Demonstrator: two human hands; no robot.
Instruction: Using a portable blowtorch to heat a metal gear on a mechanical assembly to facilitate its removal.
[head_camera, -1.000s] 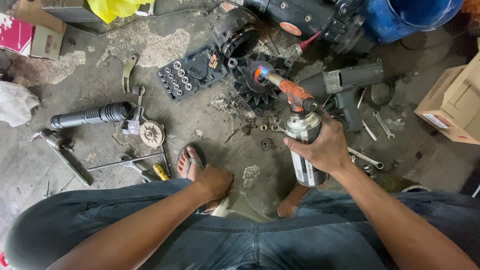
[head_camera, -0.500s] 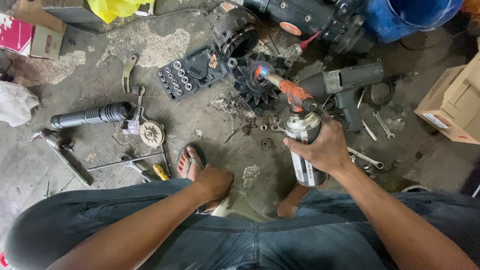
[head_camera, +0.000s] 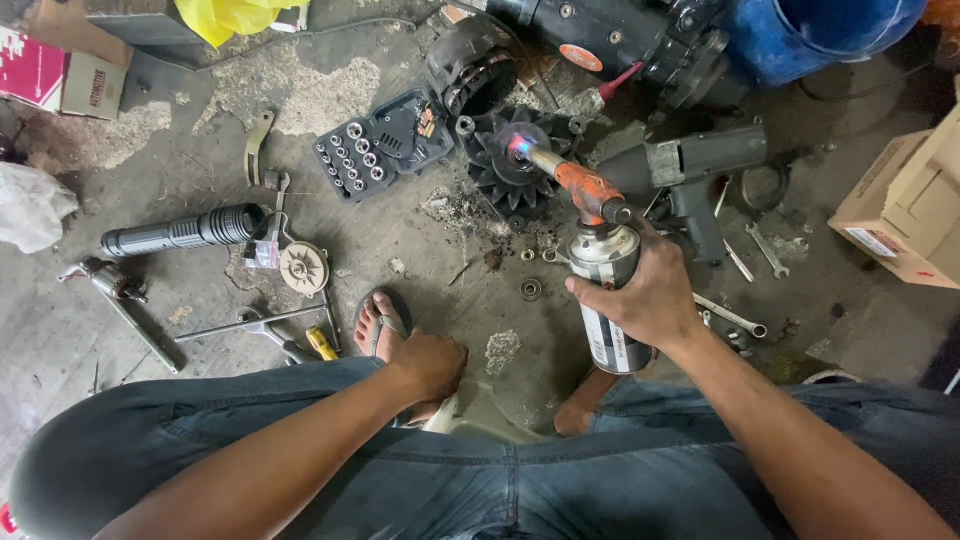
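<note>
You're in the heating step: your right hand (head_camera: 650, 295) is wrapped around the one gas torch (head_camera: 600, 270), its flame playing on the hub of the black finned rotor (head_camera: 515, 165) lying on the floor. Your left hand (head_camera: 430, 365) rests loosely curled and empty by your foot. Next, I'd judge, you need a steady flame on that hub; one impact wrench (head_camera: 690, 165) and one socket case (head_camera: 385, 140) lie near.

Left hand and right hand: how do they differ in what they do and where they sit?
The right hand grips a gas torch canister and holds it up, its flame aimed at a black finned rotor; the left hand holds nothing. The right hand is raised over the floor, while the left hand rests low by the sandalled foot. Both are bare.
</note>
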